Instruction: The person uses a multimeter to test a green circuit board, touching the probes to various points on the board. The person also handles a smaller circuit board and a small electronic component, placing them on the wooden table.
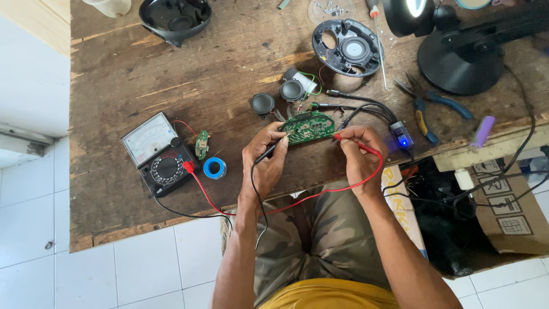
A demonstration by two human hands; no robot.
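Observation:
A green curved circuit board (309,127) lies on the wooden workbench (171,86), wired to two small round speakers (262,103). My left hand (264,159) grips a black probe (269,152) with its tip at the board's left end. My right hand (357,153) pinches a red probe (354,143) against the board's right end. Red and black leads run from both probes to an analogue multimeter (159,153) at the left.
A small green board (201,144) and a blue solder roll (215,168) sit by the meter. Further back are a black speaker housing (349,48), a black bowl-shaped shell (175,18), a lamp base (460,60), pliers (426,109) and a purple cell (482,131). Cardboard boxes (509,212) stand at the right.

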